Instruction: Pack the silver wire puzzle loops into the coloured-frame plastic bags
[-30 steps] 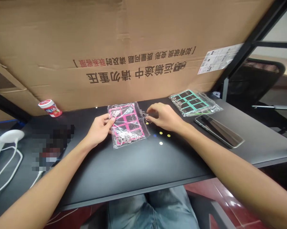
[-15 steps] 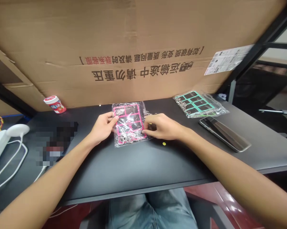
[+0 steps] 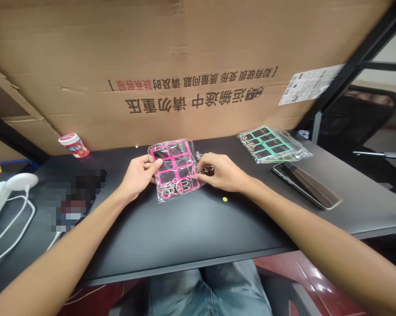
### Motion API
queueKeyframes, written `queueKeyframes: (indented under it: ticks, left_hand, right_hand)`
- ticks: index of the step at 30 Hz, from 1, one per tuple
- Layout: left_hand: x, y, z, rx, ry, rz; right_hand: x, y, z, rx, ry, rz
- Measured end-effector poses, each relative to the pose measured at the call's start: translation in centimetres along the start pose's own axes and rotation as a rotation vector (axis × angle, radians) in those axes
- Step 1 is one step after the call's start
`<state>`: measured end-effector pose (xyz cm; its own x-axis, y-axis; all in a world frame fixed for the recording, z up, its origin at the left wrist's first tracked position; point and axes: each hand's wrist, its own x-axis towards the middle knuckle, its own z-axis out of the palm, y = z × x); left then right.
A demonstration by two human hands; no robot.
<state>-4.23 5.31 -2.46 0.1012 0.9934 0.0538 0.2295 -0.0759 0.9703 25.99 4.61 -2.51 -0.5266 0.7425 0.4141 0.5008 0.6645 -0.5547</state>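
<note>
A clear plastic bag point(image 3: 163, 199) holds a pink-framed card point(image 3: 175, 163) with dark panels and a cluster of silver wire rings point(image 3: 174, 188) at its near end. My left hand point(image 3: 136, 176) grips the bag's left edge, thumb on top and fingers underneath. At the right edge, my right hand point(image 3: 222, 173) pinches the plastic between thumb and fingertips. More small silver pieces point(image 3: 198, 155) show just behind those fingertips, partly hidden. A small yellow disc point(image 3: 225, 199) lies on the desk below my right hand.
Back right, another clear bag holds a teal-framed card point(image 3: 267, 141) with silver rings. In front of it rests a dark phone-like slab point(image 3: 306, 186). A red and white jar point(image 3: 74, 145) stands back left, near white cables point(image 3: 30, 215). Cardboard point(image 3: 185, 39) walls the desk's back.
The pink-framed card's bag has tilted a little, its top edge swinging left and its right side lifting slightly. Both hands stay on its edges.
</note>
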Motion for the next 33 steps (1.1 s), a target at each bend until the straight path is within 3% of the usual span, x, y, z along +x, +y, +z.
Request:
queueKeyframes:
  ticks: [6, 14, 19, 25, 30, 33]
  left_hand:
    - [-0.3, 0.0, 0.3, 0.056, -0.025, 0.035]
    - [-0.7, 0.1, 0.6, 0.114, -0.024, 0.073]
    - [-0.7, 0.1, 0.6, 0.125, -0.020, 0.069]
    - [-0.6, 0.7, -0.2, 0.212, -0.009, 0.072]
    - [-0.4, 0.7, -0.6, 0.239, -0.014, 0.108]
    - [-0.3, 0.3, -0.5, 0.224, -0.015, 0.088]
  right_hand:
    - [-0.1, -0.4, 0.3, 0.048, -0.051, -0.284]
    - [-0.3, -1.2, 1.8, 0.009, -0.300, -0.369]
    - [-0.1, -1.5, 1.8, 0.060, -0.317, -0.266]
    - [-0.1, -0.4, -0.7, -0.030, -0.252, -0.089]
    - [-0.2, 1.6, -2.5, -0.148, -0.096, 0.095]
    - [-0.1, 2.5, -2.8, -0.285, 0.025, 0.129]
